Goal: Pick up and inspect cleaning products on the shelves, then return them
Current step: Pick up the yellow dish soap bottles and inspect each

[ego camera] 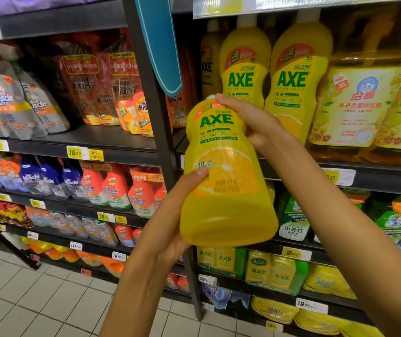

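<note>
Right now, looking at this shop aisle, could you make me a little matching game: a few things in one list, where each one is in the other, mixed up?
Things:
1. yellow AXE bottle
2. left hand
3. right hand
4. grey Mr Muscle pouches

Places:
A. around the bottle's neck
B. on the shelf at far left
C. held in both hands, in front of the shelves
D. under the bottle's base, thumb on the lemon picture

Pairs: 1-C, 2-D, 3-A, 4-B

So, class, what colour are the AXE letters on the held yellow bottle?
Green, on the yellow plastic AXE bottle; head view.
</note>
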